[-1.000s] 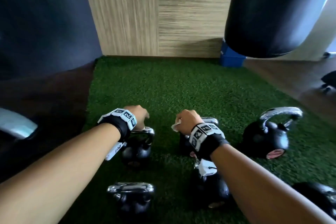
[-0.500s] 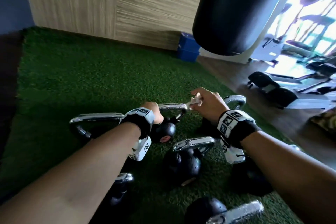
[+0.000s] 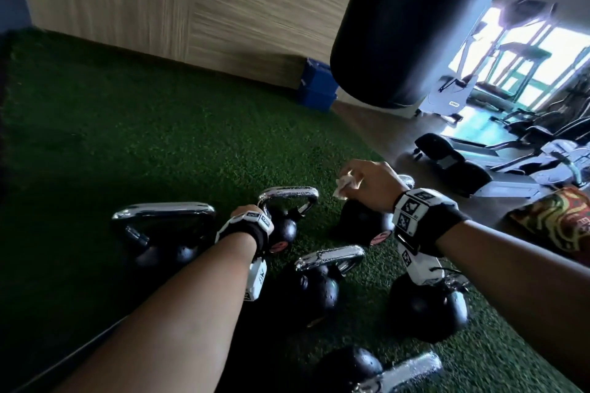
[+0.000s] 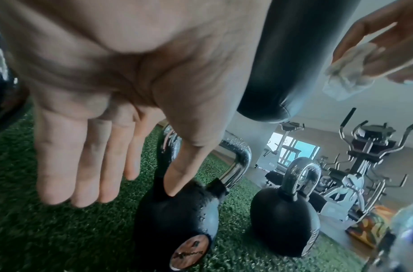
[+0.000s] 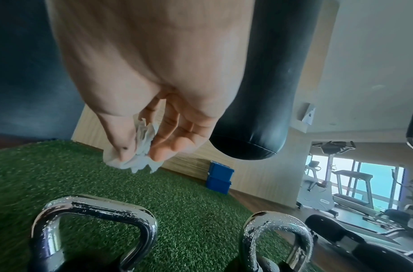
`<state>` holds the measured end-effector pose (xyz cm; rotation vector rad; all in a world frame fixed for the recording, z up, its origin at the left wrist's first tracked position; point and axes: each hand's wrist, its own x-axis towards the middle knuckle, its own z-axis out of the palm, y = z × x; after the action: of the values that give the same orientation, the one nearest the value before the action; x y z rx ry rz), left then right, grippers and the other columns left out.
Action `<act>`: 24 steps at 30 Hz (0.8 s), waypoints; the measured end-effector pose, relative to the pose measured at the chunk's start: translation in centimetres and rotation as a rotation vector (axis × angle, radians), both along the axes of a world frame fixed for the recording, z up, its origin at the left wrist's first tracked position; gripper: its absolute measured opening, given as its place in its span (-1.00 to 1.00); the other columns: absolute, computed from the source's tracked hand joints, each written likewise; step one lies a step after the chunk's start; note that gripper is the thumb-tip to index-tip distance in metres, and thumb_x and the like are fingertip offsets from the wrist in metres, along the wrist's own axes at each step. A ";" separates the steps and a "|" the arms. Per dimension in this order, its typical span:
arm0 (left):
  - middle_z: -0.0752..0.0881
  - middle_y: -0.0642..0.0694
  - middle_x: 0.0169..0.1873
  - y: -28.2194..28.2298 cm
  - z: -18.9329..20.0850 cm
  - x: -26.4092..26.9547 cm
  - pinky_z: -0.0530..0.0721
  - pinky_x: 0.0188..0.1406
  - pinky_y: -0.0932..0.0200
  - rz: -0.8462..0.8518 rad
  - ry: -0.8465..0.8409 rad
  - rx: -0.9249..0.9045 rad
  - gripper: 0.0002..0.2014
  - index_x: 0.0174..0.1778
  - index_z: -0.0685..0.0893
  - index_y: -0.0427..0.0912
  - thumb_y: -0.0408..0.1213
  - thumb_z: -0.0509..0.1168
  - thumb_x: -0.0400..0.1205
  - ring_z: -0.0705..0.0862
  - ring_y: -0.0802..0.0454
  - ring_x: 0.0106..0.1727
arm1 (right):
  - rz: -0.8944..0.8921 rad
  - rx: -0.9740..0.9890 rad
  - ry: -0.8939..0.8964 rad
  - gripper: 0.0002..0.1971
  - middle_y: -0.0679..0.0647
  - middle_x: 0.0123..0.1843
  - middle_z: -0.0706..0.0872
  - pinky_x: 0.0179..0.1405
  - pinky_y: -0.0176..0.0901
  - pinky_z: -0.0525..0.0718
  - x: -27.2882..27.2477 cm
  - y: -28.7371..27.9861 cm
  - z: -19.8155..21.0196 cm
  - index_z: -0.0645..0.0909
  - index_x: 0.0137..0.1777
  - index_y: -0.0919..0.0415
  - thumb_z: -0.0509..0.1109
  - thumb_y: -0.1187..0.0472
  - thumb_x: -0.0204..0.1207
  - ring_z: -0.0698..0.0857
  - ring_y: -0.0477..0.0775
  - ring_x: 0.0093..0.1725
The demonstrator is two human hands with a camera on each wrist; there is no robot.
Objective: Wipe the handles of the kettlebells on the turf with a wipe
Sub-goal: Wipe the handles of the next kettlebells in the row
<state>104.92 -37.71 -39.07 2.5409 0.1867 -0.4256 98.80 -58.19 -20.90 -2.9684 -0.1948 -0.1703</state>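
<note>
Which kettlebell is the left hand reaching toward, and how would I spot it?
Start at the green turf below the hanging black punching bag, where black kettlebells stand clustered. The left hand hangs open, thumb touching one kettlebell in the far row. Its neighbour on the left has a much wider chrome handle; this one shows a round reddish end cap.

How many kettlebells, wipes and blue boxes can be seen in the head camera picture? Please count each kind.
Kettlebells: 6; the arms may hide more.
Wipe: 1, pinched in the right hand.
Blue boxes: 2, stacked by the wall.
Total: 9
</note>
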 end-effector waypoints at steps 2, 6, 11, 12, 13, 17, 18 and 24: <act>0.79 -0.19 0.24 -0.1 -0.9 0.1 0.73 0.31 -0.13 -0.008 0.040 0.040 -0.59 0.16 0.79 -0.16 0.06 0.29 0.59 0.75 -0.20 0.32 | 0.032 -0.007 0.006 -0.73 -0.06 -0.22 0.77 -0.32 -0.45 0.44 0.2 -0.6 -0.2 0.76 0.05 0.04 0.67 0.05 0.38 0.71 -0.04 -0.19; 0.82 -0.16 0.12 -0.6 -1.5 1.1 0.77 0.22 -0.16 0.002 0.122 0.112 -0.60 0.10 0.82 -0.14 0.01 0.46 0.42 0.79 -0.16 0.18 | 0.125 0.053 -0.005 -0.75 -0.08 -0.24 0.73 -0.28 -0.54 0.46 1.9 -2.7 -1.7 0.78 0.08 0.08 0.64 0.15 0.40 0.71 -0.04 -0.19; 0.71 -0.14 -0.02 -0.2 -4.2 2.6 0.75 0.05 0.11 0.151 0.256 0.064 -0.13 0.34 0.71 -0.15 0.24 0.67 0.16 0.76 -0.09 -0.03 | 0.229 0.084 0.063 -0.74 0.02 -0.12 0.80 -0.15 -0.29 0.49 5.7 -5.8 -4.3 0.77 0.15 0.09 0.58 0.14 0.46 0.76 0.03 -0.07; 0.72 -0.18 0.12 -0.1 -5.0 2.8 0.76 0.14 0.06 0.199 0.269 0.003 0.01 0.45 0.63 -0.16 0.30 0.66 0.13 0.77 -0.14 0.06 | 0.253 0.096 0.075 -0.75 0.02 -0.10 0.80 -0.15 -0.29 0.49 6.7 -6.2 -4.7 0.77 0.15 0.10 0.56 0.14 0.48 0.75 0.02 -0.07; 0.68 -0.22 0.32 -0.1 -5.8 3.0 0.75 0.24 -0.01 0.237 0.277 -0.052 0.13 0.55 0.52 -0.17 0.34 0.65 0.10 0.76 -0.18 0.17 | 0.276 0.099 0.088 -0.76 0.01 -0.11 0.79 -0.15 -0.27 0.49 7.8 -6.5 -5.0 0.77 0.14 0.10 0.55 0.14 0.49 0.73 0.02 -0.08; 0.44 -0.19 0.61 -0.8 -7.9 3.2 0.66 0.44 -0.08 0.297 0.242 -0.224 0.29 0.75 0.23 -0.14 0.45 0.57 0.21 0.61 -0.18 0.46 | 0.418 0.043 0.138 -0.77 -0.08 -0.13 0.67 -0.15 -0.25 0.43 11.5 -6.6 -6.4 0.76 0.17 0.09 0.49 0.09 0.54 0.61 -0.05 -0.11; 0.49 -0.13 0.55 -1.0 -8.2 3.2 0.71 0.35 -0.04 0.326 0.222 -0.288 0.24 0.73 0.28 -0.12 0.43 0.58 0.22 0.62 -0.14 0.42 | 0.460 0.047 0.144 -0.75 -0.09 -0.11 0.66 -0.15 -0.26 0.42 12.4 -6.4 -6.7 0.75 0.19 0.10 0.48 0.09 0.55 0.61 -0.05 -0.09; 0.84 0.18 -0.11 -2.4 -8.7 1.8 0.84 -0.10 0.20 0.369 0.089 -0.345 -0.16 0.02 0.77 0.12 0.62 0.47 -0.03 0.83 0.14 -0.05 | 0.616 0.082 0.157 -0.76 0.08 0.04 0.80 -0.10 -0.23 0.49 15.4 -4.1 -7.1 0.78 0.14 0.14 0.49 0.12 0.52 0.72 0.09 0.07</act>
<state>106.74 -40.06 -47.80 2.0931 0.5556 -0.3854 114.24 -62.29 -28.04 -2.6706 -1.0227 0.1288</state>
